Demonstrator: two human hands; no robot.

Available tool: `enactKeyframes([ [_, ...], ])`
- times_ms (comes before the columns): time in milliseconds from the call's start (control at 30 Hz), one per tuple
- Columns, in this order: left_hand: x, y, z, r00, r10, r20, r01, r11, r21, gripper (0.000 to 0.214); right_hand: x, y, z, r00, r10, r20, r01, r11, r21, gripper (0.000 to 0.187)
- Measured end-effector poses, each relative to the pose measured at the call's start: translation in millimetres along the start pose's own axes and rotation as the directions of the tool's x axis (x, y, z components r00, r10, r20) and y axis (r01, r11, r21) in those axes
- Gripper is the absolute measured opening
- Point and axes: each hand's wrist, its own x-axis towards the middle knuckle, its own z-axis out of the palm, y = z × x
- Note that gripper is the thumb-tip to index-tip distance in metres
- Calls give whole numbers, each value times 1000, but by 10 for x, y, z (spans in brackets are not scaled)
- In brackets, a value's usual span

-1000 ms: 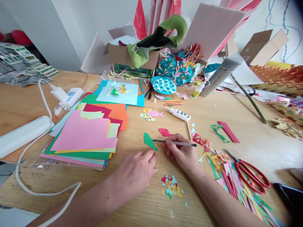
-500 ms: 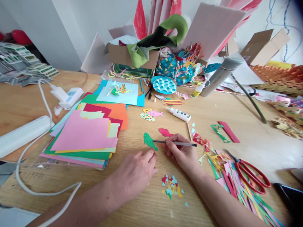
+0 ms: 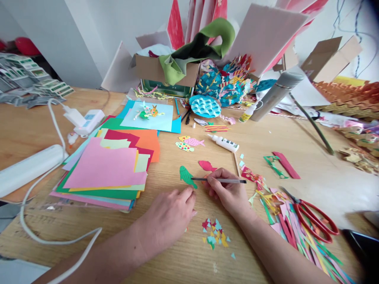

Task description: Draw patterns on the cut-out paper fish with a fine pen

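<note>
My right hand (image 3: 227, 192) is shut on a slim grey pen (image 3: 220, 180), and the pen's tip rests on the head end of a green paper fish (image 3: 187, 177). A pink paper fish (image 3: 206, 165) lies just beyond my right fingers, partly hidden by them. My left hand (image 3: 168, 216) lies on the wooden table (image 3: 166, 252) with its fingers apart, holding nothing. Its fingertips stop just short of the green fish's tail. A scatter of small coloured paper bits (image 3: 213, 233) lies below my right hand.
A stack of coloured paper (image 3: 103, 169) lies to the left, with two spotted paper fish (image 3: 189, 144) and a white glue bottle (image 3: 225, 143) ahead. Red-handled scissors (image 3: 315, 221) sit on paper strips at right. A white cable (image 3: 38, 232) runs along the left.
My right hand and the grey pen have shifted slightly down, bringing the pen's tip lower on the green fish. My left hand has not visibly moved.
</note>
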Motion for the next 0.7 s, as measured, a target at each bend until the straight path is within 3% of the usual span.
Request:
enactKeyframes([
  [700, -4, -2, 10, 1000, 9, -4, -9, 1000, 2, 26, -8, -25, 4, 1000, 13, 1, -13, 1000, 5, 35],
])
